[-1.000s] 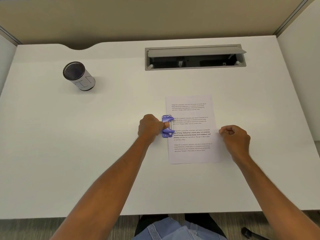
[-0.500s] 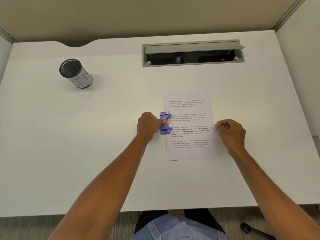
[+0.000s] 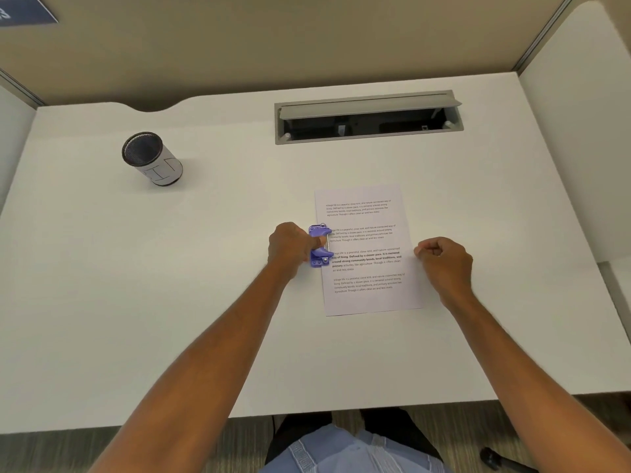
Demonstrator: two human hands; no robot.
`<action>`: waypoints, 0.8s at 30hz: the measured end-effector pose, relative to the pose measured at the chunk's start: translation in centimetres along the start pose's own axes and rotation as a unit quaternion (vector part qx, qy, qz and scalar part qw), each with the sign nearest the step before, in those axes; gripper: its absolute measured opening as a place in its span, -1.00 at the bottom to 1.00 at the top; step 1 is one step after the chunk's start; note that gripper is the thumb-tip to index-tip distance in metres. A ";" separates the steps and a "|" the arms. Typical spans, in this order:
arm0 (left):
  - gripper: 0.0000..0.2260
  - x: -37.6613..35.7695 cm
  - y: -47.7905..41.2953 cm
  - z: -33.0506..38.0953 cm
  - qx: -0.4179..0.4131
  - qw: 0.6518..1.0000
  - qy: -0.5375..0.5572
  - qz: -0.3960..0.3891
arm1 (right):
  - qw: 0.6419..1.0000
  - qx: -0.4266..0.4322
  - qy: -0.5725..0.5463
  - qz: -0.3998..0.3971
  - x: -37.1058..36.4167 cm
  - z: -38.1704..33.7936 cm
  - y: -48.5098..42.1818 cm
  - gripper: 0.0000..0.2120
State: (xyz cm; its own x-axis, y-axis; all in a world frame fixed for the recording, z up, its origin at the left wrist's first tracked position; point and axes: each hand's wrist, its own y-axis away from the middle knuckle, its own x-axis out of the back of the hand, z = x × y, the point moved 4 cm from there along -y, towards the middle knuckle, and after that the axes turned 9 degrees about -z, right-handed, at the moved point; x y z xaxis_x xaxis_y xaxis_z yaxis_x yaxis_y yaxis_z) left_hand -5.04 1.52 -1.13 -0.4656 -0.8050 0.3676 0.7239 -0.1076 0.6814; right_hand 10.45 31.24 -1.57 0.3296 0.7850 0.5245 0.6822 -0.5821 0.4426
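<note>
A printed sheet of paper [image 3: 368, 250] lies flat on the white desk [image 3: 170, 285], right of centre. A small purple hole punch [image 3: 319, 246] sits over the sheet's left edge, about halfway down. My left hand [image 3: 290, 247] grips the punch with curled fingers, the thumb lying on its top. My right hand [image 3: 444, 261] is at the sheet's right edge, its fingers curled and the thumb and forefinger pinching the paper's edge.
A black mesh pen cup [image 3: 150, 158] with a white label stands at the back left. An open grey cable tray [image 3: 368, 117] is set into the desk at the back. Beige partition walls close in the desk on three sides.
Both hands, the punch and the paper keep the same places relative to each other. Only the head camera has shifted slightly.
</note>
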 end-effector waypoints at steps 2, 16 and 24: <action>-0.55 -0.3 1.3 -0.2 -0.023 1.000 0.013 0.012 | 1.000 -0.001 -0.001 0.002 0.2 0.1 0.4 -0.90; -0.46 -8.8 11.7 -6.8 -0.361 0.855 -0.366 -0.062 | 0.999 -0.022 0.031 -0.004 -0.3 3.2 4.5 -0.89; -0.25 -11.2 10.6 -9.6 -0.339 0.826 -0.429 -0.138 | 0.999 -0.012 0.050 0.004 -1.3 2.8 6.2 -0.64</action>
State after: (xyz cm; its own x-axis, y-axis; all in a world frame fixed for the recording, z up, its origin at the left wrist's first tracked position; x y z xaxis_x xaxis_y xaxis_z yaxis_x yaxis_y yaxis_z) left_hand 12.73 3.84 -4.07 -0.6400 -0.0166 0.7682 0.5127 -0.7539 0.4109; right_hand 16.11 27.23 -1.50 0.2676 0.7557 0.5978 0.6636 -0.5944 0.4543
